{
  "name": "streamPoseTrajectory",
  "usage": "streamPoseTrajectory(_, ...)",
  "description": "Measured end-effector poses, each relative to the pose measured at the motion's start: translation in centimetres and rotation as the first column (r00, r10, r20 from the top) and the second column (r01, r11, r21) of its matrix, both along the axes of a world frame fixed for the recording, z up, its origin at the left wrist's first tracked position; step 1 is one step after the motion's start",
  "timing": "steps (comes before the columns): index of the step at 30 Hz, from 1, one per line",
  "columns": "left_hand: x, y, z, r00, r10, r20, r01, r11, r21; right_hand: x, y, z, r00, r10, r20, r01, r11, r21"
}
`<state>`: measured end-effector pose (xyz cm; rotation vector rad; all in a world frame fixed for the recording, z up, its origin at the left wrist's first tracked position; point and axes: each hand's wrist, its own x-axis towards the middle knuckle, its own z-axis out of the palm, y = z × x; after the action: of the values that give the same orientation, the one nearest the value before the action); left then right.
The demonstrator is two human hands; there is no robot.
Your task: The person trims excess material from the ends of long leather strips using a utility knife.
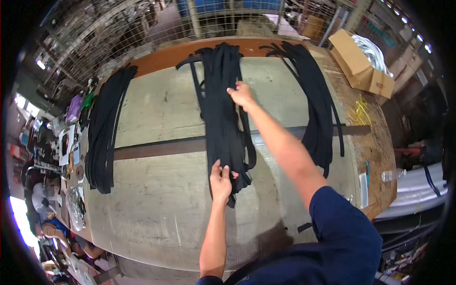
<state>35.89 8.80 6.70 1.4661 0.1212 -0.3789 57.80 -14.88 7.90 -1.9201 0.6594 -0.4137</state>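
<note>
A thick bundle of long black fabric straps lies lengthwise down the middle of the worktable. My left hand is at the near end of this bundle, its fingers curled around some strap ends, with a fingertip showing past the black fabric. Farther up, my right hand touches the bundle's right edge, thumb and fingers apart. Strap ends hang loose and uneven near my left hand. Similar bundles lie on either side: a left bundle of black straps and a right bundle of black straps.
The worn worktable has a dark strip across it. An open cardboard box with a silvery coil stands at the back right, near yellow string. A clear bottle lies at the right edge. Wire mesh rises behind.
</note>
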Motion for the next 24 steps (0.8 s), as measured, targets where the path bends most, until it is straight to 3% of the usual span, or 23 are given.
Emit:
streamPoseTrajectory(3, -1.2, 0.5, -1.0, 0.990, -0.013, 0.139, -0.012, 0.984, 0.177, -8.8, 0.8, 0.4, 0.996, 0.054, 0.068, -0.068, 0.970, 0.231)
streamPoseTrajectory(5, -1.7, 0.8, -1.5, 0.978, -0.020, 0.207, -0.046, 0.950, 0.309, -14.3, -0.7, -3.0, 0.987, 0.027, 0.157, -0.046, 0.992, 0.116)
streamPoseTrajectory(7, -2.1, 1.2, -0.9, 0.925, -0.101, 0.367, -0.123, 0.833, 0.540, -20.4, -3.2, -5.0, 0.968, -0.120, 0.221, 0.103, 0.991, 0.087)
streamPoseTrajectory(8, -2.6, 1.2, 0.6, 0.934, -0.091, 0.347, -0.132, 0.811, 0.569, -23.8, -4.7, -4.1, 0.971, -0.176, 0.161, 0.177, 0.984, 0.006)
streamPoseTrajectory(9, -2.8, 1.4, -0.1, 0.906, -0.091, 0.413, -0.182, 0.797, 0.576, -27.4, -6.5, -3.4, 0.967, -0.232, 0.103, 0.239, 0.968, -0.071)
streamPoseTrajectory(11, -3.7, 1.0, 3.4, 0.933, -0.135, 0.335, -0.125, 0.749, 0.651, -32.6, -11.0, -4.4, 0.925, -0.360, 0.124, 0.381, 0.878, -0.290)
streamPoseTrajectory(12, -4.0, 1.1, 3.2, 0.896, -0.167, 0.411, -0.177, 0.715, 0.676, -34.8, -13.7, -5.4, 0.909, -0.410, 0.072, 0.406, 0.836, -0.369)
streamPoseTrajectory(15, -5.3, 1.2, 2.2, 0.788, -0.247, 0.564, -0.288, 0.662, 0.692, -39.1, -17.4, -4.4, 0.841, -0.537, -0.066, 0.422, 0.728, -0.541)
streamPoseTrajectory(16, -5.9, 1.0, 2.3, 0.775, -0.254, 0.578, -0.289, 0.671, 0.683, -39.8, -17.8, -3.9, 0.844, -0.514, -0.153, 0.345, 0.738, -0.579)
streamPoseTrajectory(20, -9.9, 0.9, 1.4, 0.712, -0.332, 0.618, -0.163, 0.779, 0.606, -39.9, -16.2, -1.2, 0.840, -0.439, -0.319, 0.193, 0.791, -0.580)
streamPoseTrajectory(23, -15.2, 1.1, 0.8, 0.737, -0.403, 0.542, -0.062, 0.759, 0.649, -38.9, -16.3, -1.1, 0.813, -0.456, -0.363, 0.247, 0.834, -0.494)
streamPoseTrajectory(24, -17.3, 1.2, 1.3, 0.809, -0.413, 0.418, 0.040, 0.748, 0.662, -38.7, -17.1, -2.2, 0.827, -0.433, -0.357, 0.293, 0.876, -0.384)
